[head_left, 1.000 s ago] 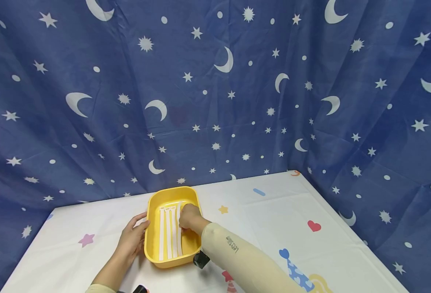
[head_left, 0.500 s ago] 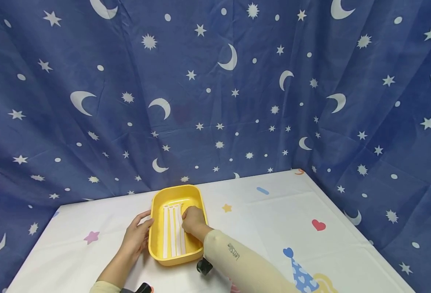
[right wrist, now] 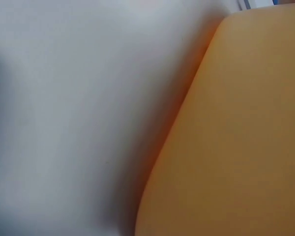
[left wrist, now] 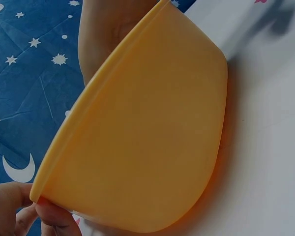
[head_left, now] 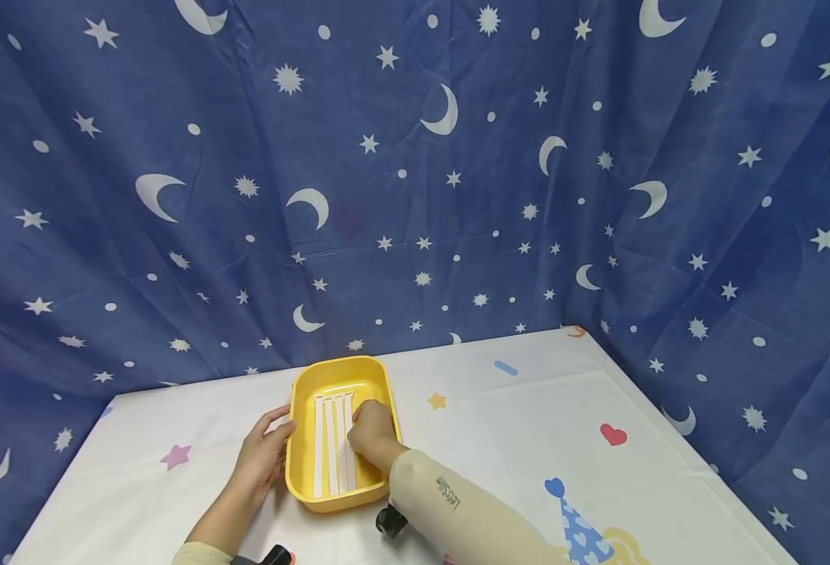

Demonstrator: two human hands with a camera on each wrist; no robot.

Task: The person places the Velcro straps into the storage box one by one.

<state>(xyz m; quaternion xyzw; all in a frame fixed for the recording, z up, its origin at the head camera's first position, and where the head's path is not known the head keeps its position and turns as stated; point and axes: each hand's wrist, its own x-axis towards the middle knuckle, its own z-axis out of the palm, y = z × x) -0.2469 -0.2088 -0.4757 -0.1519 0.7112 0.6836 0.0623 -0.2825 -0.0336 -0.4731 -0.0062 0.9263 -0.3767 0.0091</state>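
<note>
A yellow rectangular tray [head_left: 342,503] with rounded corners stands on the white table. Several long, narrow white strips [head_left: 318,451] lie side by side inside it, running lengthwise. At the tray's left side, my left hand [head_left: 260,455] grips the rim; in the left wrist view its thumb and fingers [left wrist: 56,216] pinch the edge. My right hand [head_left: 373,431] reaches over the right wall into the tray, knuckles up. It is at the rightmost strip [head_left: 348,459] and overlaps its edge. The right fingertips are hidden, so I cannot tell whether they pinch that strip.
The white tablecloth [head_left: 500,424] has printed stars, hearts and a party hat. Behind and to the right hangs a blue curtain [head_left: 358,196] with moons and stars. A black wrist camera [head_left: 391,521] sits beside the tray's lower right corner.
The rightmost strip, earlier slightly bent and apart from the others, now lies straight and close along them. My right hand has shifted a little within the tray; my left keeps its hold.
</note>
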